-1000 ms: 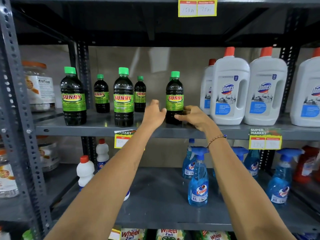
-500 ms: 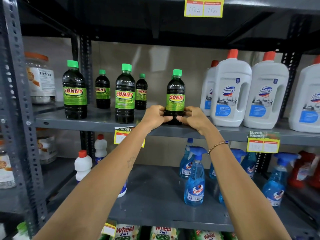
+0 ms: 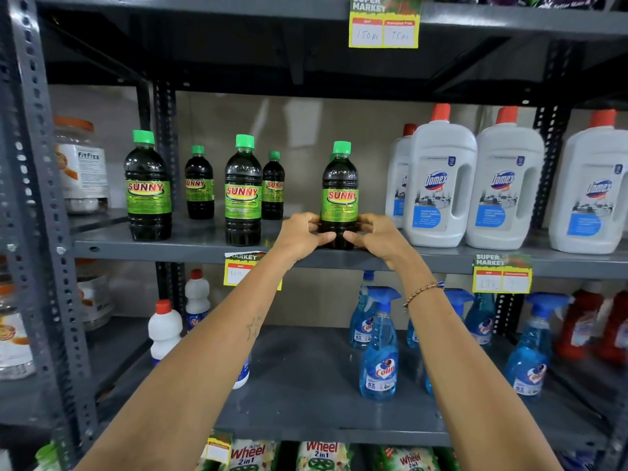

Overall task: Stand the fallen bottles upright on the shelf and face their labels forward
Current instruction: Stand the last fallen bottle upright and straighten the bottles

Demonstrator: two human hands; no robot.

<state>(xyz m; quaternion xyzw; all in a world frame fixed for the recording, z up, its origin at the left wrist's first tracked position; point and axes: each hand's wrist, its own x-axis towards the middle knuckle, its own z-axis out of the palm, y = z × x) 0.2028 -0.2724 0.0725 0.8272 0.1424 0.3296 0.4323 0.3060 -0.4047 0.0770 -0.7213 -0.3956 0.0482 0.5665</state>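
Head view: bottle (image 3: 339, 195) upright at shelf (image 3: 190, 253) front edge, label forward. Left hand (image 3: 300, 234) and right hand (image 3: 375, 234) flank its base, fingers (image 3: 326, 236) pinching it.

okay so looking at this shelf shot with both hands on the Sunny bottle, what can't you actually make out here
- Base of the held Sunny bottle, head view: covered by the left hand and right hand.
- Bottle behind it: only a sliver of green cap shows.
- Handwritten prices on the lower tags: too faint to read.
- Rightmost Domex jug: cut off by the frame edge.
- Jars at the left: blurred.
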